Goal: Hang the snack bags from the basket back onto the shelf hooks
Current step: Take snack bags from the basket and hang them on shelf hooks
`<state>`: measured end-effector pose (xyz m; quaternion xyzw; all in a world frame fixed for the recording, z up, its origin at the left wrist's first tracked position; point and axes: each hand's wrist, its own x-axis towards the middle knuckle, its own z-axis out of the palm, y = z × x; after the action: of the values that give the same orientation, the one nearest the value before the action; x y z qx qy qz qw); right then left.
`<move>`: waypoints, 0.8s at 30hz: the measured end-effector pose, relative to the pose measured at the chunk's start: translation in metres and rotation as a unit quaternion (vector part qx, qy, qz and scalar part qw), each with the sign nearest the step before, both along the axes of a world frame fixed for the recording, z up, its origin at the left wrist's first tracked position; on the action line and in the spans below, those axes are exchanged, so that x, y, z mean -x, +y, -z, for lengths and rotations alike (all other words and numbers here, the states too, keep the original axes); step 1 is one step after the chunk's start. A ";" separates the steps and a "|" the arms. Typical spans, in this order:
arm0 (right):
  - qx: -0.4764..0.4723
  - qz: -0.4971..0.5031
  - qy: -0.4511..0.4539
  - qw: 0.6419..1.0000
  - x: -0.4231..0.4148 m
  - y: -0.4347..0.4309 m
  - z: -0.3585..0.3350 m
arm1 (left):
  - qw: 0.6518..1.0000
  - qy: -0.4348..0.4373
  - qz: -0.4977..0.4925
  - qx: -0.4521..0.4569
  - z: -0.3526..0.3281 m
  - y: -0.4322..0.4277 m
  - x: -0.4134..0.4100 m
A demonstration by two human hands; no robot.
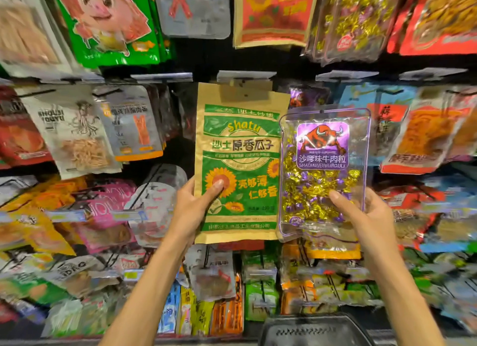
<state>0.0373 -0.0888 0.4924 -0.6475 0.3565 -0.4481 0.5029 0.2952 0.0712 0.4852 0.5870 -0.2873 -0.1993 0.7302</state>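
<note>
Separately, left hand [192,211] grips "Shatu" bag [237,149], right hand [369,216] grips "SHADIAWEINIUROULI" bag [322,170].

Seed bag [238,152] left, bull-label bag [322,165] right

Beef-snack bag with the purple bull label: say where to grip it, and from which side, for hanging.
Grip the beef-snack bag at its lower right edge, from the lower right, as the right hand does. It stands upright, the hang hole at its top must stay free, and the sunflower seed bag crowds its left side.
</note>
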 end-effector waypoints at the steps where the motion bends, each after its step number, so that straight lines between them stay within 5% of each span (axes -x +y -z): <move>1: 0.001 -0.001 -0.001 1.000 -0.001 -0.003 -0.001 | 1.000 -0.001 0.003 0.001 -0.001 -0.004 -0.001; 24: 0.005 -0.025 -0.011 1.000 -0.007 -0.029 -0.007 | 1.000 0.018 0.006 0.017 0.006 -0.027 -0.010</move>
<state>0.0446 -0.1175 0.4990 -0.6537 0.3324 -0.4447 0.5143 0.3055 0.0445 0.4789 0.5688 -0.2816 -0.2093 0.7439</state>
